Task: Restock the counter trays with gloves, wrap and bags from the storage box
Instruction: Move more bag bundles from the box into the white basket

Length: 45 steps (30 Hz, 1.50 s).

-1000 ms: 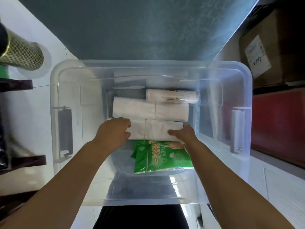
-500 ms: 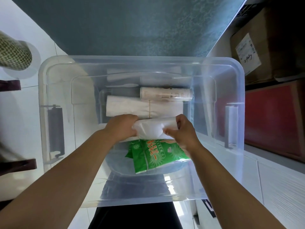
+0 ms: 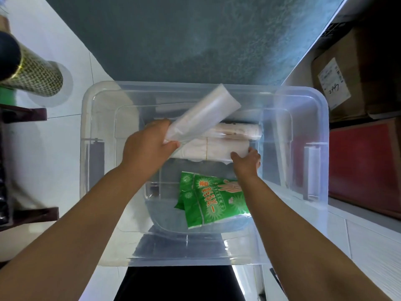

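A clear plastic storage box (image 3: pixel 321 109) stands on the floor below me. My left hand (image 3: pixel 147 146) grips one end of a white roll of bags (image 3: pixel 206 114), lifted and tilted up to the right above the box. My right hand (image 3: pixel 246 161) is down in the box, its fingers on the right end of a second white roll (image 3: pixel 208 151) that lies flat. Behind that roll lies a printed roll of wrap (image 3: pixel 240 131). Green glove packets (image 3: pixel 212 200) lie on the box floor near me.
A patterned cylinder (image 3: pixel 32 77) and dark furniture legs (image 3: pixel 23 114) stand at the left. Cardboard boxes (image 3: pixel 347 79) and a red panel (image 3: pixel 364 166) are at the right. A grey wall (image 3: pixel 195 40) rises behind the box.
My left hand has lifted the near white roll out of the box and tilted it upward. My right hand let go of it and dropped to the second roll.
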Each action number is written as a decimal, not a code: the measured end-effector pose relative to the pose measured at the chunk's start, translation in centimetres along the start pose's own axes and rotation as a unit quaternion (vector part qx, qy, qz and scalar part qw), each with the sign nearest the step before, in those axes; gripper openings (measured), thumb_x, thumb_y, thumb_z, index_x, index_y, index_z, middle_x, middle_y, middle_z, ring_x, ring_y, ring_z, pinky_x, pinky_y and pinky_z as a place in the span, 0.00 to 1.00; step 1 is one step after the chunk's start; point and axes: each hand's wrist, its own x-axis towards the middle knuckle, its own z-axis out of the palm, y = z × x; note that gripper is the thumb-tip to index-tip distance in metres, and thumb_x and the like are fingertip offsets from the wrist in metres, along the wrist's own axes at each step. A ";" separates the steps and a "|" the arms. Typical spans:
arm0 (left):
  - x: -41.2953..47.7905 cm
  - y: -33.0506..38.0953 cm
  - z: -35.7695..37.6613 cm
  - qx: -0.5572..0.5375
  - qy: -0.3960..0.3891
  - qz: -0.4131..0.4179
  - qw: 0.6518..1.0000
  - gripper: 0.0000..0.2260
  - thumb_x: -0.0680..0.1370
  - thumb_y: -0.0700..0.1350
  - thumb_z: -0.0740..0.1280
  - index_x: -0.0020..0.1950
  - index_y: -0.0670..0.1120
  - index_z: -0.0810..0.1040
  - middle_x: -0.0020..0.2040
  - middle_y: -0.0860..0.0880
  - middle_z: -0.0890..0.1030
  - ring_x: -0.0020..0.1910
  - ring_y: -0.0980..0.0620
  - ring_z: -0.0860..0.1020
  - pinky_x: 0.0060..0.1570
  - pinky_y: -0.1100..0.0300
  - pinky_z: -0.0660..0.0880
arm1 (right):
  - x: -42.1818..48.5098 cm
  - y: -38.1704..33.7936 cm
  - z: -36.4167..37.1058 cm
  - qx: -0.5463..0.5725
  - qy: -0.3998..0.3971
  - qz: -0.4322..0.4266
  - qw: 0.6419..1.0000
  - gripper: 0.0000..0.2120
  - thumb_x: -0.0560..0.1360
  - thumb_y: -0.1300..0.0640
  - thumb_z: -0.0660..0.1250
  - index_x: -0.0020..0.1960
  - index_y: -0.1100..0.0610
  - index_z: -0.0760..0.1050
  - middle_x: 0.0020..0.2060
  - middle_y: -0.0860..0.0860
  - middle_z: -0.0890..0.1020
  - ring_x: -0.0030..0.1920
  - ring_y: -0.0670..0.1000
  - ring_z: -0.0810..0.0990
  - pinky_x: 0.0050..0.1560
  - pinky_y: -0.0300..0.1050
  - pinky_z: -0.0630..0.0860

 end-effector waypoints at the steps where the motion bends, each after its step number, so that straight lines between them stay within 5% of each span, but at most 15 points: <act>1: 0.0 0.0 0.1 -0.008 0.005 0.003 1.000 0.13 0.72 0.51 0.69 0.53 0.49 0.75 0.49 0.45 0.80 0.44 0.41 0.78 0.38 0.58 0.66 | 0.1 0.0 0.4 -0.008 0.001 0.009 1.000 0.29 0.71 0.54 0.71 0.67 0.62 0.65 0.65 0.60 0.70 0.64 0.61 0.68 0.63 0.54 0.68; 6: 0.4 -0.2 -0.1 -0.001 0.022 0.013 1.000 0.12 0.72 0.51 0.69 0.50 0.46 0.74 0.48 0.45 0.79 0.42 0.41 0.77 0.36 0.57 0.66 | -1.5 1.1 1.4 -0.101 0.001 -0.001 0.995 0.23 0.70 0.54 0.71 0.60 0.62 0.69 0.60 0.60 0.73 0.61 0.61 0.70 0.61 0.58 0.70; 9: 0.7 -0.2 -0.3 -0.001 0.022 0.028 0.999 0.12 0.72 0.51 0.68 0.50 0.46 0.74 0.47 0.45 0.79 0.42 0.41 0.77 0.37 0.55 0.70 | -2.2 1.3 1.5 -0.228 0.046 -0.193 0.953 0.22 0.72 0.56 0.69 0.62 0.61 0.67 0.60 0.59 0.71 0.60 0.59 0.68 0.60 0.54 0.67; 12: 1.1 -0.3 -0.4 0.000 0.023 0.035 0.999 0.12 0.72 0.52 0.68 0.49 0.47 0.74 0.47 0.45 0.79 0.42 0.41 0.77 0.39 0.52 0.72 | -1.7 0.8 2.6 -0.285 -0.030 -0.369 0.884 0.24 0.72 0.55 0.69 0.65 0.60 0.67 0.63 0.59 0.73 0.62 0.60 0.69 0.62 0.51 0.65; 18: 1.7 -0.9 -0.2 -0.004 0.026 0.043 0.999 0.11 0.73 0.52 0.68 0.48 0.47 0.74 0.47 0.44 0.79 0.43 0.41 0.77 0.39 0.53 0.70 | -0.4 0.5 4.1 -0.381 -0.063 -0.404 0.829 0.25 0.69 0.50 0.71 0.63 0.58 0.70 0.58 0.57 0.74 0.59 0.58 0.70 0.59 0.51 0.66; 23: 1.1 -0.4 -0.5 -0.031 0.031 0.034 0.998 0.09 0.72 0.50 0.68 0.46 0.47 0.74 0.46 0.45 0.79 0.42 0.42 0.76 0.39 0.53 0.70 | -2.2 0.0 3.0 -0.347 -0.101 -0.402 0.841 0.13 0.74 0.57 0.64 0.57 0.59 0.74 0.52 0.56 0.77 0.47 0.58 0.76 0.39 0.45 0.68; 26: 0.5 0.2 -1.6 -0.035 0.045 0.016 0.998 0.09 0.72 0.50 0.69 0.45 0.47 0.74 0.42 0.45 0.80 0.41 0.42 0.77 0.39 0.52 0.71 | -3.9 -0.7 1.2 -0.384 -0.111 -0.410 0.820 0.12 0.75 0.56 0.61 0.58 0.53 0.71 0.46 0.56 0.82 0.39 0.57 0.77 0.34 0.42 0.65; 31: -1.2 2.3 -4.3 -0.018 0.042 0.012 0.999 0.10 0.72 0.50 0.68 0.50 0.46 0.76 0.43 0.44 0.82 0.42 0.40 0.78 0.40 0.52 0.74 | -7.4 -2.6 -4.2 -0.438 -0.067 -0.407 0.799 0.15 0.74 0.57 0.61 0.59 0.47 0.70 0.44 0.55 0.83 0.44 0.59 0.80 0.35 0.43 0.67; 36: -3.8 4.6 -8.4 -0.023 0.080 0.043 0.996 0.10 0.72 0.49 0.68 0.49 0.46 0.75 0.40 0.42 0.82 0.38 0.38 0.78 0.38 0.50 0.77 | -13.2 -3.2 -12.0 -0.433 0.017 -0.372 0.821 0.08 0.73 0.56 0.61 0.52 0.52 0.71 0.41 0.55 0.83 0.42 0.59 0.80 0.34 0.43 0.65; 41: -7.0 7.9 -13.3 -0.059 0.105 0.050 0.991 0.10 0.71 0.53 0.68 0.44 0.47 0.74 0.34 0.48 0.77 0.33 0.44 0.71 0.32 0.57 0.69 | -21.7 -2.3 -19.3 -0.311 0.148 -0.298 0.890 0.05 0.71 0.56 0.65 0.47 0.54 0.72 0.35 0.58 0.82 0.37 0.62 0.79 0.33 0.44 0.64; 45: -9.5 11.9 -16.7 -0.084 0.087 0.071 0.990 0.12 0.70 0.55 0.69 0.38 0.50 0.68 0.34 0.49 0.75 0.33 0.44 0.71 0.31 0.59 0.64 | -28.0 -1.6 -23.6 -0.200 0.252 -0.247 0.914 0.07 0.70 0.57 0.66 0.40 0.53 0.67 0.23 0.49 0.68 0.29 0.59 0.68 0.30 0.44 0.63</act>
